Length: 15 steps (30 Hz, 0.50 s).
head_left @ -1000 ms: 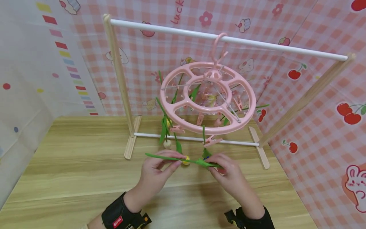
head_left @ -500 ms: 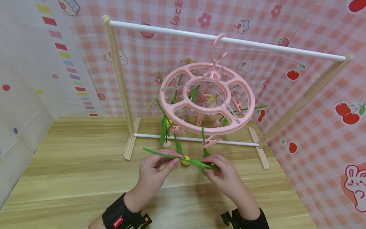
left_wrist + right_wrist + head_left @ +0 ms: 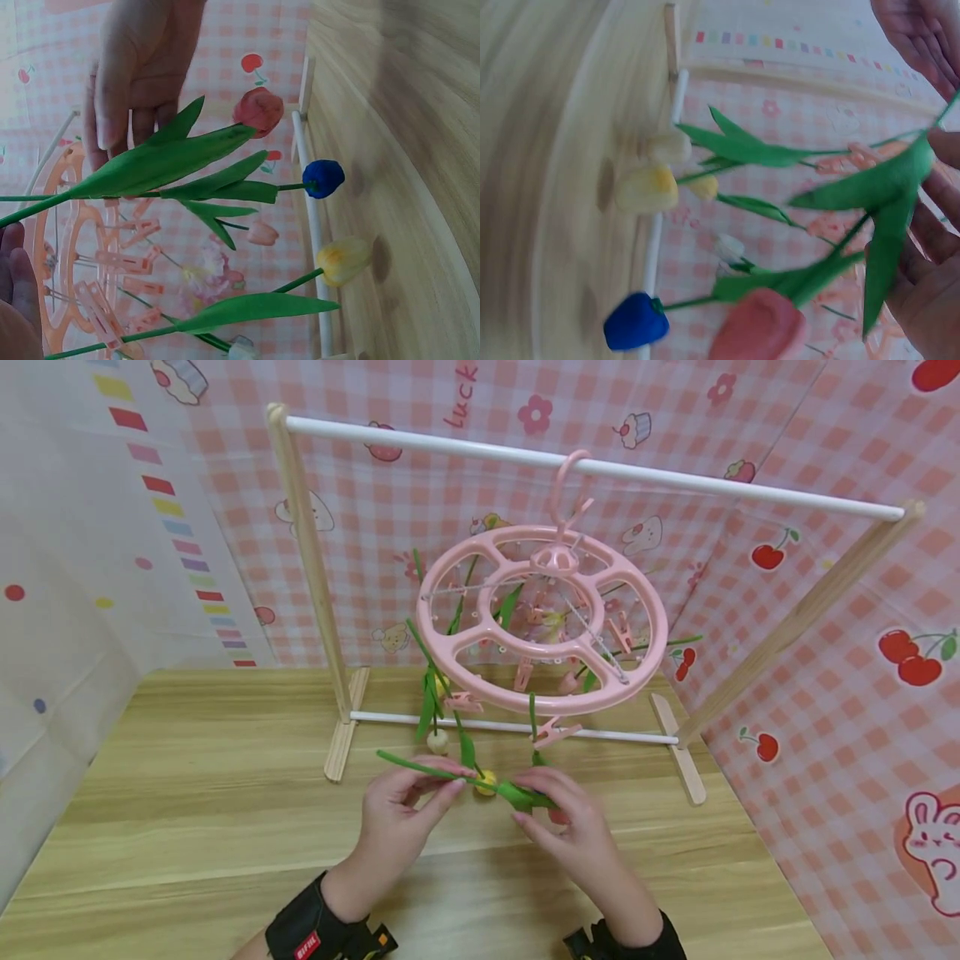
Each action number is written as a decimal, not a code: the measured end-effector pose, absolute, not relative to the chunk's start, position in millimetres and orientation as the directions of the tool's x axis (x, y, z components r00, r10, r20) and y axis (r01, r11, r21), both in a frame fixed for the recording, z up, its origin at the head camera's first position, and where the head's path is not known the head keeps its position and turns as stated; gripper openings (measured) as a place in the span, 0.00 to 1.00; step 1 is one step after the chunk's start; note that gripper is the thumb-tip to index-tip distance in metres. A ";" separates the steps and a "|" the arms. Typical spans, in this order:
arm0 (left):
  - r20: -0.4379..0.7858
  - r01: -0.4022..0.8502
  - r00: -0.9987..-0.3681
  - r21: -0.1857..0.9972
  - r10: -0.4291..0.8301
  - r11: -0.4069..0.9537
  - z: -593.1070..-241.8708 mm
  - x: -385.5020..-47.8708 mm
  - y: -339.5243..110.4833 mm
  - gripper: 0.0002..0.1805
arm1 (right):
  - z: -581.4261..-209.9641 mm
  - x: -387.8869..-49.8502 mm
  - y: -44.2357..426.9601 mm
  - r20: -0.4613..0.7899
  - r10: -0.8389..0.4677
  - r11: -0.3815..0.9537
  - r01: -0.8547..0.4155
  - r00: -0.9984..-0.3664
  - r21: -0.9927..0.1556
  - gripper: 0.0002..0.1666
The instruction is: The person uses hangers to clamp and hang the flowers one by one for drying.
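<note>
My left hand (image 3: 393,814) pinches the stem of an artificial tulip with a coral-red bloom (image 3: 259,112). Broad green leaves (image 3: 877,176) fold out from that stem. Around the leaves is my right hand (image 3: 573,839), fingers extended and thumb apart from them; the bloom is mostly hidden below it in the head view. Beyond both hands hangs a round pink clip hanger (image 3: 536,700). A blue tulip (image 3: 324,178) and a yellow tulip (image 3: 343,261) hang head down from it, close to the hands.
The hanger hooks over a white rail (image 3: 450,443) between wooden posts (image 3: 307,552). Several other flowers hang from its clips, including a white bloom (image 3: 438,742). A lower white bar (image 3: 390,718) crosses behind them, above the wooden table (image 3: 187,810). Checked cloth (image 3: 360,552) covers the walls.
My right hand has shifted left along the tulip's leaves, and its thumb has come away from them. The left hand keeps its pinch on the stem, nearly in place.
</note>
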<state>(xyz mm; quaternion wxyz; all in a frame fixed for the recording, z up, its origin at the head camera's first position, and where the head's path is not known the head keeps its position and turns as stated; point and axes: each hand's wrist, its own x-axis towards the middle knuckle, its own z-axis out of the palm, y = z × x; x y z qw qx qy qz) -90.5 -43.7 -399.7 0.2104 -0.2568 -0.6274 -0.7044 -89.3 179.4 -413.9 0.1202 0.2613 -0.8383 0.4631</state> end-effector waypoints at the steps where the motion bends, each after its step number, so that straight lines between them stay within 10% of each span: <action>1: 0.628 0.620 -0.778 0.774 0.025 -0.124 -399.4 -90.4 -43.6 0.11 | -415.7 -89.2 177.5 0.457 -0.326 0.442 -0.560 -0.828 -0.700 0.21; 15: 0.616 0.598 -0.788 0.775 0.027 -0.205 -400.9 -90.0 -43.2 0.12 | -415.0 -89.6 159.0 0.562 -0.232 0.408 -0.604 -0.794 -0.685 0.16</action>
